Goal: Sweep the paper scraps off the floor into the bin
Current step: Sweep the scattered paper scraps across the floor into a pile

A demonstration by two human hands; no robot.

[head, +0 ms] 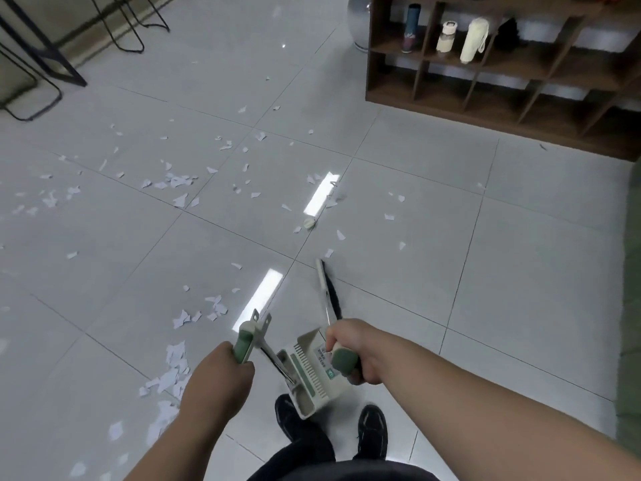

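Observation:
White paper scraps (173, 184) lie scattered over the grey tiled floor, with denser clusters at the lower left (171, 371) and near the middle (208, 312). My left hand (222, 373) grips the green handle of a cream dustpan (308, 371), which hangs just above the floor in front of my shoes. My right hand (350, 348) grips the green handle of a broom; its black bristle head (329, 293) rests on the floor ahead of the dustpan. No bin is recognisable in view.
A dark wooden cubby shelf (392, 88) with bottles stands at the upper right, a round metal object (357, 26) behind it. Black metal chair and table legs (52, 74) stand at the upper left. A small round lid-like object (308, 222) lies mid-floor. A green mat edge (629, 307) runs along the right.

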